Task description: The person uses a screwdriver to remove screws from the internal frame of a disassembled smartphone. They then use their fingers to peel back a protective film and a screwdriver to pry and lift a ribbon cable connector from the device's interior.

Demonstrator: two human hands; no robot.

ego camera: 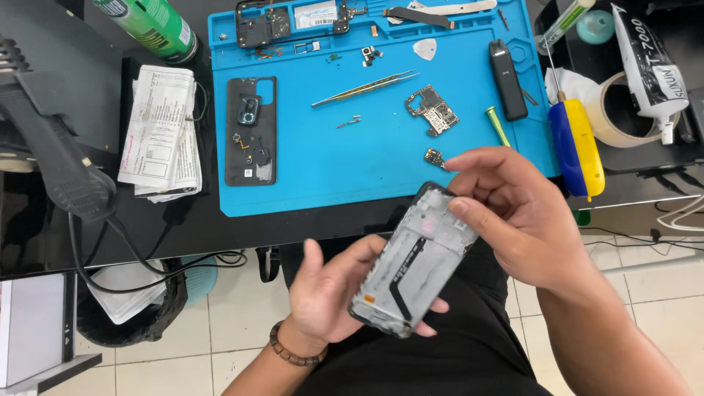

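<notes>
Both hands (440,257) holding phone frame (414,260) — blue mat (352,176) beyond

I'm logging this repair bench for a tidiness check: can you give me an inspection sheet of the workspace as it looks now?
Surface: blue work mat on a black desk.
Job's things: opened phone frame, held over the lap, off the desk.
Clutter: tweezers, small circuit board, black back cover, yellow-and-blue screwdriver, glue tube, tape roll, green can, papers.
Hands: left hand cradles the frame's lower end; right hand grips its top.
Cables: black cable loops off the desk edge.
Surroundings: tiled floor, dark bin.
</notes>
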